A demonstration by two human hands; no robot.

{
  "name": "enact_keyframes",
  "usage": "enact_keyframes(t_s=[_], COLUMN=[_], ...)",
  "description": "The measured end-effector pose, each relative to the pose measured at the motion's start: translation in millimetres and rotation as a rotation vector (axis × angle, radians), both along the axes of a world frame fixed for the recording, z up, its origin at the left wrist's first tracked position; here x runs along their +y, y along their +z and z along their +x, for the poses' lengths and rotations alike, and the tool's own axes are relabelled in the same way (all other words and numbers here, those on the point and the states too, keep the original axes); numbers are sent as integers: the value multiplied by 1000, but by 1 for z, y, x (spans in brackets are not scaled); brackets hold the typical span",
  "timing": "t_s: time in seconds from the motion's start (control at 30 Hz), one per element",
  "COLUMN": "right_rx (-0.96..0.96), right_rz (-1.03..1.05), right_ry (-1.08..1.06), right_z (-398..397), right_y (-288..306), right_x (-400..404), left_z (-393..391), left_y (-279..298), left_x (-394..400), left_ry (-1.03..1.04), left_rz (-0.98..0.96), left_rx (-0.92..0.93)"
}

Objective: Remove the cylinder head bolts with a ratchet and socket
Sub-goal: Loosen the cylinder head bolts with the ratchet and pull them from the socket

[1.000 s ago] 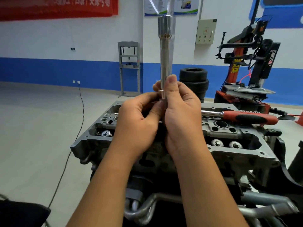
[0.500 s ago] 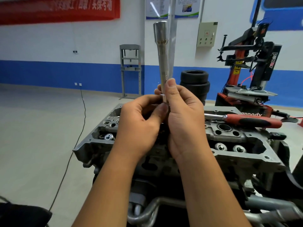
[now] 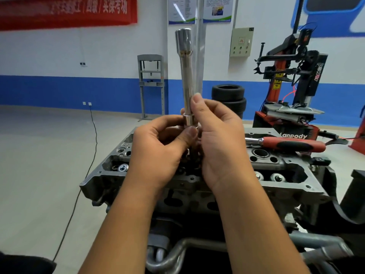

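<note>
A long chrome extension bar (image 3: pixel 186 76) stands upright above the cylinder head (image 3: pixel 276 171), its wide end on top. My right hand (image 3: pixel 215 139) grips the bar's lower shaft with thumb and fingers. At the bar's bottom sits a short silver socket (image 3: pixel 188 120), pinched by my left hand (image 3: pixel 158 147) between thumb and fingers. What lies under the socket is hidden by my hands. The ratchet (image 3: pixel 286 144), with a red and black handle, lies on the head to the right, touched by neither hand.
The engine stands on a stand with pipes (image 3: pixel 171 254) below. A red tyre changer (image 3: pixel 292 91) is at the right, stacked tyres (image 3: pixel 229 97) and a grey press frame (image 3: pixel 151 84) stand by the far wall. A black cable (image 3: pixel 92 135) runs across the floor at left.
The bar has tilted slightly left at its top and sits lower in view. More of the socket shows under my right thumb. Both hands keep their hold.
</note>
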State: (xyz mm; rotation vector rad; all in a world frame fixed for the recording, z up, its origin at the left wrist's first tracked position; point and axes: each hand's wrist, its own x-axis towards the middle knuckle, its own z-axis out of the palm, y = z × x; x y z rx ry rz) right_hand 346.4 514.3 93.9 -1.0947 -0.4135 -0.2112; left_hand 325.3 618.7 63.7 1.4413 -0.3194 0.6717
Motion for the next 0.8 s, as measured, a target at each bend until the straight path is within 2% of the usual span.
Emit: enact_keyframes(t_s=[0.13, 0.2, 0.4, 0.5, 0.7, 0.8], right_rx=[-202, -247, -280, -234, -150, -200], right_rz=[-229, -279, -276, -264, -213, -136], right_ry=[-139, -162, -171, -135, -4, -81], right_z=[5, 6, 7, 8, 7, 6], right_y=[6, 4, -1, 0, 2, -4], right_x=[-23, -25, -15, -16, -14, -5], left_z=[2, 3, 2, 3, 1, 2], left_y=[-1, 0, 0, -1, 1, -1], left_x=[0, 1, 6, 6, 2, 0], left_ry=[67, 59, -136, -178, -5, 81], left_rz=[27, 35, 162, 155, 110, 110], left_rx=[4, 5, -1, 32, 17, 13])
